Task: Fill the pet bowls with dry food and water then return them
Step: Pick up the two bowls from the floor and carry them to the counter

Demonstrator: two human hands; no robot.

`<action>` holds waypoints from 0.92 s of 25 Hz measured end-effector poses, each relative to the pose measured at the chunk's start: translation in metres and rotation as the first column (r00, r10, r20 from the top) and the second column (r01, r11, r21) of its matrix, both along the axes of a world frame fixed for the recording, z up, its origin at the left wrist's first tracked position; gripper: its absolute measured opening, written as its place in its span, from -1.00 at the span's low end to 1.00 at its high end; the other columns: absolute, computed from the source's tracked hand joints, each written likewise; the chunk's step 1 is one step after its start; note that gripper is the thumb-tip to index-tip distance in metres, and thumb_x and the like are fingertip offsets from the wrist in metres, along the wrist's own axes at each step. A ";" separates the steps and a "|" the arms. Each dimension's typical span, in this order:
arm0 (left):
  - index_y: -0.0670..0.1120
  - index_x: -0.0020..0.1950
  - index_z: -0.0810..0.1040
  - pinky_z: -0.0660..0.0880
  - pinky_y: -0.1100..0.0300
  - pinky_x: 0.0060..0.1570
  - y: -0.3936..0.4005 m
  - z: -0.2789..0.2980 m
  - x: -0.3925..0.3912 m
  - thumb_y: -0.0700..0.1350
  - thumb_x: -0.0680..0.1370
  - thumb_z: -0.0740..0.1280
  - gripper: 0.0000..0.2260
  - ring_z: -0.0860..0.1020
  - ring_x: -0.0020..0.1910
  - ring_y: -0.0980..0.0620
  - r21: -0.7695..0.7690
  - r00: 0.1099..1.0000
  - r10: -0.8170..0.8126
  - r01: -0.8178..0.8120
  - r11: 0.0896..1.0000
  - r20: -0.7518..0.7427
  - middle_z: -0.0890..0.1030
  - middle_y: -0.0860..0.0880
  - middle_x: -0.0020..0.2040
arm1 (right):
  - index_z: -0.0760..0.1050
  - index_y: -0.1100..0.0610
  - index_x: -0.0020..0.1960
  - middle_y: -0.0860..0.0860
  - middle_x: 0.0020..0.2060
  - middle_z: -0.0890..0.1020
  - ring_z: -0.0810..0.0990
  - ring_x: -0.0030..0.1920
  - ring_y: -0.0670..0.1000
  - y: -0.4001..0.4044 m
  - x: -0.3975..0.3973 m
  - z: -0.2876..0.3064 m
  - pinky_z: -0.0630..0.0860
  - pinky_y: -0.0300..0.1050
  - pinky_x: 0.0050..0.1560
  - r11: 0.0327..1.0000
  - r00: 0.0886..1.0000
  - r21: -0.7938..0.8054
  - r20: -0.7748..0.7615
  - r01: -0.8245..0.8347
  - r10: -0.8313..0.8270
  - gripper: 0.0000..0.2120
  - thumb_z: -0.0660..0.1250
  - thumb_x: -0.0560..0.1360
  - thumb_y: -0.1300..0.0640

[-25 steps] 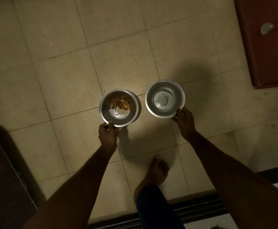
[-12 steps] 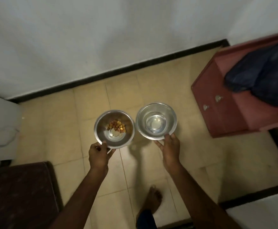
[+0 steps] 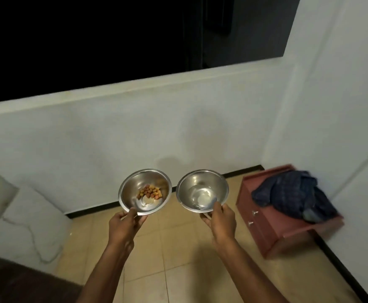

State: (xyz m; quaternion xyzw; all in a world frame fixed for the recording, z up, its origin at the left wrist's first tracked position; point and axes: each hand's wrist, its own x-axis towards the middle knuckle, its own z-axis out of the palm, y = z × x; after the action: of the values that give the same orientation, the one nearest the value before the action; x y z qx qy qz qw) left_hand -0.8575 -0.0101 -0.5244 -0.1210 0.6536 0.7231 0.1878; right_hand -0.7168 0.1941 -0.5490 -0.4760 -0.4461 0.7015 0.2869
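My left hand pinches the near rim of a steel bowl that carries a small heap of dry food. My right hand pinches the near rim of a second steel bowl with clear water in its bottom. Both bowls are held in the air side by side, above the tiled floor and in front of a white wall, with a narrow gap between their rims.
A red low cabinet with a dark checked cloth on top stands in the right corner. A dark mat lies at the lower left beside a white block. A black skirting runs along the wall.
The view has tilted up from the floor to the wall and dark opening above. Both bowls stay gripped and have risen in the frame, still side by side.
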 end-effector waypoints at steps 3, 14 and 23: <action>-0.33 -0.07 0.55 0.68 0.04 0.22 -0.032 0.091 0.062 -0.35 0.69 0.29 -0.85 0.73 -0.17 -0.09 0.068 0.999 -0.028 0.030 0.997 -0.035 0.60 -0.33 -0.02 | 0.61 0.13 -0.09 0.26 0.05 0.69 0.74 -0.01 0.20 -0.027 0.062 0.080 0.75 0.21 0.05 1.000 0.999 0.006 -0.033 0.012 -0.011 -0.78 0.25 0.67 0.22; -0.36 -0.07 0.56 0.70 0.21 -0.06 -0.170 0.211 0.266 -0.31 0.68 0.30 -0.84 0.69 -0.13 -0.09 -0.020 0.979 -0.203 0.204 0.979 0.022 0.66 -0.26 -0.16 | 0.62 0.25 0.21 0.24 0.06 0.73 0.77 -0.06 0.13 -0.122 0.295 0.192 0.73 0.01 -0.11 0.996 0.987 -0.027 -0.134 0.084 -0.087 -0.77 0.26 0.67 0.18; -0.38 -0.10 0.57 0.65 0.35 -0.37 -0.234 0.231 0.440 -0.30 0.67 0.34 -0.81 0.73 -0.42 0.05 -0.103 0.953 -0.301 0.297 0.949 -0.019 0.62 -0.26 -0.15 | 0.65 0.23 0.13 0.26 0.05 0.75 0.78 0.00 0.19 -0.199 0.490 0.206 0.74 0.03 -0.09 0.990 0.971 -0.088 -0.200 0.111 -0.127 -0.81 0.32 0.66 0.14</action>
State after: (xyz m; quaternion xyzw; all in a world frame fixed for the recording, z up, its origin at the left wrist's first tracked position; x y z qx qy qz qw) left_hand -0.4179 -0.2437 -0.2939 -0.0174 0.7027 0.6549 0.2777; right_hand -0.2268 -0.0048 -0.3427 -0.4375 -0.3576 0.7449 0.3547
